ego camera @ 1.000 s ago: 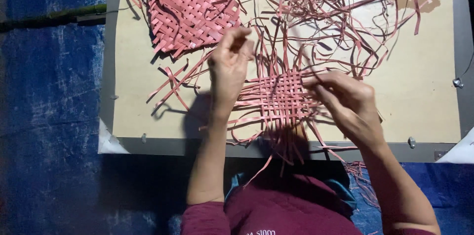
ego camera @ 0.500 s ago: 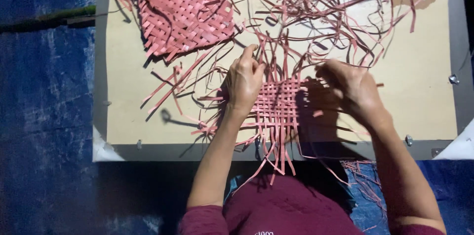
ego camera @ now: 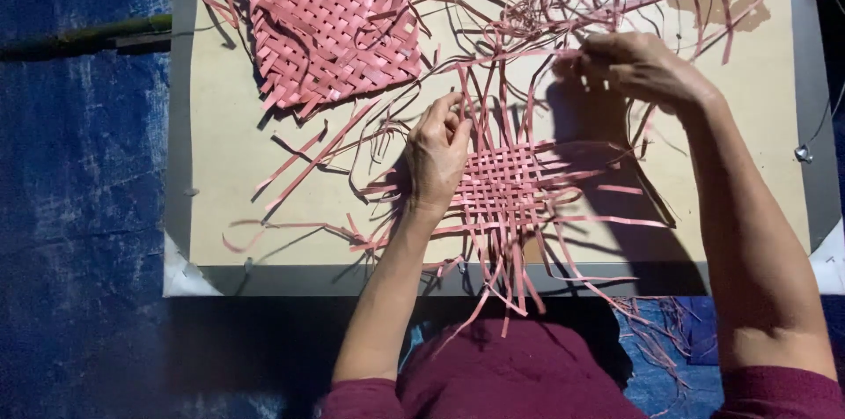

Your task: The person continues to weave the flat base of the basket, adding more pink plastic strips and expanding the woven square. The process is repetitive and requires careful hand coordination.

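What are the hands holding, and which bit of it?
The right hand pinches a pink strip at its far end, pulled out sideways. The left hand presses the left edge of the small woven mat.

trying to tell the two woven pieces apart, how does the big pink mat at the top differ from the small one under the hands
The large pink woven strip mat looks bigger and lies untouched at the board's top left; the small pink woven strip square sits near the front edge with the left hand pressing its left side. The large mat's edges show short ends; the small square trails long loose strips, one pulled up by the right hand. Both share a pink checker weave.
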